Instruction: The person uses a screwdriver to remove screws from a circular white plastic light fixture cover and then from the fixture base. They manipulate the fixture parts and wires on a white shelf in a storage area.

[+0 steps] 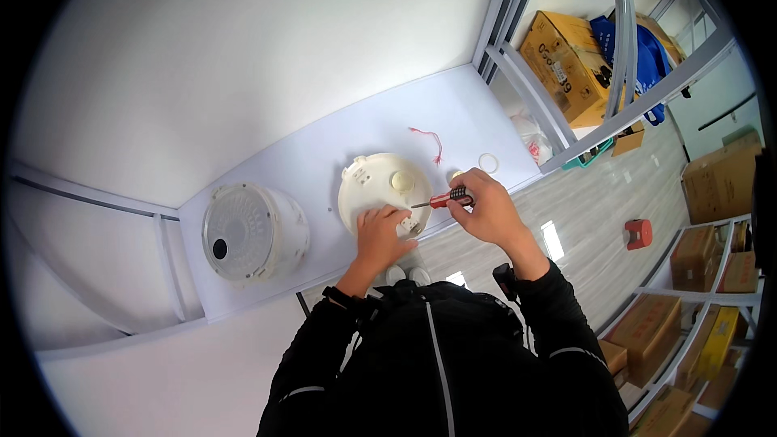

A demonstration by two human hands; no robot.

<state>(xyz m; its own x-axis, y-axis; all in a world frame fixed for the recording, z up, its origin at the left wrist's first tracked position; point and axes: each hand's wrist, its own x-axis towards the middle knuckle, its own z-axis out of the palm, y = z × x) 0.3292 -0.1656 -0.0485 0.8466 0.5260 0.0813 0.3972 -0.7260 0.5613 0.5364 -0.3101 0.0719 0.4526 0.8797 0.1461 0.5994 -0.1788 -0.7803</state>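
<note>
A round cream-coloured plastic cover [366,182] lies on the white table, showing its inner side with a raised round boss [402,181] and small fittings near its front edge. My left hand [380,235] rests on the cover's near part, fingers bent over it; whether it pinches anything there is hidden. In my right hand [490,210] is a screwdriver [441,199] with a red and black handle. Its metal shaft points left over the cover; I cannot tell whether the tip touches.
A white drum-shaped appliance [251,231] stands on the table [324,148] at left. A red cord [433,142] and a white ring [488,163] lie beyond the cover. Right are a metal frame, cartons [564,69], a red stool [638,234] and shelves of boxes [645,328].
</note>
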